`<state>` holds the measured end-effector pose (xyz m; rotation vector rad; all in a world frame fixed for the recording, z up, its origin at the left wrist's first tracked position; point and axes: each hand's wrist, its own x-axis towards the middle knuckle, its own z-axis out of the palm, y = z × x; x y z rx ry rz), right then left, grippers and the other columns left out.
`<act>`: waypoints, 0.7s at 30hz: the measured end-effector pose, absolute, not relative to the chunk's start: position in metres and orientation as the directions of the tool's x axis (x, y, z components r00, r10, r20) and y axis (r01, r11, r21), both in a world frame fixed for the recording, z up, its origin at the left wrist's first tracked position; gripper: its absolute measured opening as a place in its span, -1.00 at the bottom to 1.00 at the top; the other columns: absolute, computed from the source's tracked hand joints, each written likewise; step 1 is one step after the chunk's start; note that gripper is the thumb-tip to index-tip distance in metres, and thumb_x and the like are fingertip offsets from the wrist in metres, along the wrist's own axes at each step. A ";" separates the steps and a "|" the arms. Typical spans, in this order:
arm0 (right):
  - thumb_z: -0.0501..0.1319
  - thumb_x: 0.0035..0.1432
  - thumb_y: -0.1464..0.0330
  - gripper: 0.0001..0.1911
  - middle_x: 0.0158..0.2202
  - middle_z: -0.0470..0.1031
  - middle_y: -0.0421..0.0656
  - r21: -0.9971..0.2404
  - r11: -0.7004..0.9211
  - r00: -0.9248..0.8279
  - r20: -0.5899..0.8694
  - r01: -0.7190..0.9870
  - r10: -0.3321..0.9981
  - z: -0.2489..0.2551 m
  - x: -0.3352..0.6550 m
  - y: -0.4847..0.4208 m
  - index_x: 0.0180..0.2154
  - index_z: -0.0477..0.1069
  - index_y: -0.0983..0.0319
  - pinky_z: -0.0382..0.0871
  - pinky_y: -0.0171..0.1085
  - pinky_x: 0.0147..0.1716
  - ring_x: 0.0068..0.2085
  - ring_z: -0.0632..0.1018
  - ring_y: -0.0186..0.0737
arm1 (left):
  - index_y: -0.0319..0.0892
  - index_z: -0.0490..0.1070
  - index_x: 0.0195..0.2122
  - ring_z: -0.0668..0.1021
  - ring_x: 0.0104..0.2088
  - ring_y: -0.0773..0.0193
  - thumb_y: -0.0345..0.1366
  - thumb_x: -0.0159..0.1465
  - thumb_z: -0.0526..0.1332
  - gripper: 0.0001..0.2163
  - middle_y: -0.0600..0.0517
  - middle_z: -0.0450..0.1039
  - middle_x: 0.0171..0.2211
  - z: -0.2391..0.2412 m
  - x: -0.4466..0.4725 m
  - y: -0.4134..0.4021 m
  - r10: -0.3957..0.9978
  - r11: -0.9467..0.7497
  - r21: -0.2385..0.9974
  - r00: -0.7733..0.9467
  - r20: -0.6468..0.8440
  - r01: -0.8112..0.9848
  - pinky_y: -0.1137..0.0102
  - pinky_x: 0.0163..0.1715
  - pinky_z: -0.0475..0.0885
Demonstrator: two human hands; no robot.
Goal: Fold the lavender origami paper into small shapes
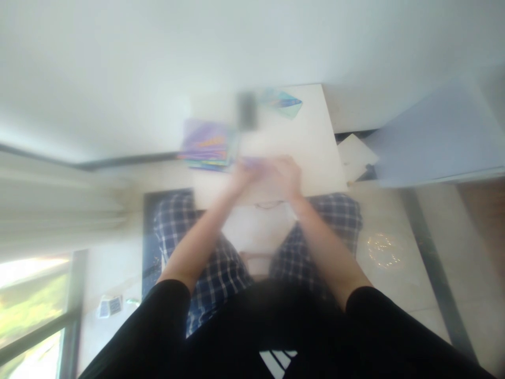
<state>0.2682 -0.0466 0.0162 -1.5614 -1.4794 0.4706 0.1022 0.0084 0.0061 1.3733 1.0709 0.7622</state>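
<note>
A small purple piece [255,162], apparently paper, lies between my two hands over the near part of the white table. My left hand [243,176] is closed on its left side, while my right hand [289,173] bends in over its right side. Haze smears the fingers, so the exact grip is hard to make out. Just left of my hands rests a stack of colourful purple, yellow and blue sheets [207,142]. Farther back on the table is a folded light-blue paper piece [286,102], and beside it stands a blurred dark object [247,110].
The white table [311,142] stands against a pale wall, in front of my knees. To the right are a large pale panel [437,137] and a white square piece [355,155]. Small cards [110,306] lie on the floor at the left, near a window [35,316].
</note>
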 end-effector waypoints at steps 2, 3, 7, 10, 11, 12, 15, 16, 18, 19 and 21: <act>0.21 0.28 0.24 -0.77 -0.16 0.65 -0.11 -0.798 0.122 0.204 0.293 0.590 0.934 0.018 0.267 -0.048 -0.23 0.66 0.09 0.43 -0.11 0.14 -0.01 0.57 -0.09 | -0.28 0.56 -0.13 0.62 -0.07 0.08 -0.15 0.19 0.35 -0.68 -0.18 0.61 -0.06 0.007 0.102 0.007 0.921 0.092 0.985 0.363 -0.139 0.145 0.19 0.00 0.51; 0.21 0.28 0.25 -0.78 -0.15 0.65 -0.11 -0.798 0.120 0.206 0.293 0.591 0.934 0.018 0.267 -0.049 -0.22 0.65 0.09 0.43 -0.11 0.13 -0.02 0.58 -0.09 | -0.28 0.56 -0.14 0.63 -0.08 0.08 -0.16 0.19 0.35 -0.69 -0.17 0.61 -0.07 0.008 0.102 0.007 0.923 0.089 0.986 0.359 -0.135 0.142 0.19 -0.01 0.51; 0.22 0.28 0.27 -0.79 -0.16 0.64 -0.08 -0.784 0.148 0.228 0.347 0.604 0.909 0.018 0.268 -0.050 -0.21 0.64 0.13 0.45 -0.15 0.09 -0.04 0.58 -0.11 | -0.28 0.58 -0.22 0.64 -0.15 0.07 -0.16 0.18 0.36 -0.73 -0.15 0.63 -0.16 0.008 0.103 0.005 0.917 0.105 0.983 0.367 -0.154 0.151 0.19 -0.07 0.53; 0.22 0.29 0.29 -0.80 -0.20 0.63 -0.10 -0.748 0.211 0.193 0.413 0.629 0.890 0.013 0.271 -0.049 -0.23 0.64 0.13 0.48 -0.15 0.03 -0.08 0.58 -0.13 | -0.27 0.57 -0.26 0.64 -0.14 0.08 -0.17 0.16 0.38 -0.75 -0.12 0.63 -0.19 0.006 0.103 0.004 0.929 0.138 0.981 0.325 -0.176 0.136 0.21 -0.07 0.52; 0.21 0.30 0.29 -0.80 -0.20 0.63 -0.11 -0.730 0.240 0.173 0.442 0.640 0.880 0.011 0.271 -0.049 -0.23 0.64 0.11 0.50 -0.14 0.01 -0.09 0.58 -0.14 | -0.26 0.56 -0.26 0.64 -0.14 0.09 -0.18 0.15 0.39 -0.76 -0.11 0.63 -0.21 0.006 0.103 0.003 0.936 0.142 0.981 0.304 -0.175 0.128 0.23 -0.07 0.52; 0.21 0.30 0.30 -0.79 -0.21 0.63 -0.12 -0.709 0.270 0.155 0.472 0.652 0.868 0.008 0.271 -0.049 -0.23 0.64 0.10 0.51 -0.14 0.00 -0.10 0.58 -0.15 | -0.26 0.56 -0.27 0.64 -0.14 0.10 -0.19 0.14 0.39 -0.76 -0.09 0.63 -0.22 0.005 0.104 0.003 0.944 0.141 0.983 0.284 -0.170 0.119 0.24 -0.08 0.52; 0.19 0.33 0.29 -0.77 -0.21 0.63 -0.11 -0.664 0.310 0.142 0.534 0.680 0.833 0.003 0.271 -0.048 -0.21 0.65 0.08 0.52 -0.13 -0.02 -0.11 0.58 -0.15 | -0.25 0.56 -0.25 0.64 -0.18 0.13 -0.17 0.13 0.39 -0.74 -0.07 0.63 -0.23 0.006 0.105 0.002 0.948 0.132 0.987 0.279 -0.152 0.090 0.28 -0.12 0.53; 0.18 0.33 0.28 -0.76 -0.21 0.63 -0.11 -0.661 0.308 0.151 0.542 0.684 0.827 0.001 0.271 -0.048 -0.21 0.65 0.08 0.52 -0.13 -0.02 -0.11 0.59 -0.15 | -0.26 0.56 -0.25 0.64 -0.19 0.13 -0.15 0.13 0.39 -0.73 -0.07 0.63 -0.23 0.007 0.105 0.001 0.946 0.132 0.988 0.287 -0.151 0.085 0.28 -0.13 0.53; 0.16 0.34 0.25 -0.74 -0.21 0.63 -0.10 -0.666 0.311 0.164 0.549 0.678 0.820 0.000 0.270 -0.048 -0.19 0.65 0.08 0.53 -0.12 -0.02 -0.11 0.59 -0.14 | -0.26 0.57 -0.26 0.65 -0.19 0.13 -0.13 0.13 0.39 -0.71 -0.08 0.64 -0.23 0.008 0.105 0.001 0.941 0.138 0.987 0.299 -0.155 0.080 0.29 -0.14 0.54; 0.15 0.35 0.24 -0.73 -0.20 0.63 -0.10 -0.670 0.321 0.160 0.552 0.670 0.819 -0.001 0.269 -0.049 -0.19 0.65 0.07 0.53 -0.11 -0.01 -0.11 0.59 -0.14 | -0.25 0.58 -0.26 0.65 -0.18 0.12 -0.13 0.13 0.39 -0.71 -0.09 0.64 -0.22 0.009 0.105 0.000 0.941 0.139 0.988 0.301 -0.154 0.073 0.29 -0.14 0.55; 0.13 0.37 0.21 -0.70 -0.19 0.63 -0.11 -0.675 0.352 0.133 0.556 0.649 0.820 -0.002 0.268 -0.050 -0.16 0.65 0.05 0.53 -0.10 -0.01 -0.10 0.59 -0.13 | -0.25 0.58 -0.25 0.65 -0.14 0.09 -0.13 0.14 0.37 -0.72 -0.10 0.65 -0.19 0.008 0.105 0.000 0.943 0.135 0.989 0.299 -0.146 0.056 0.28 -0.12 0.55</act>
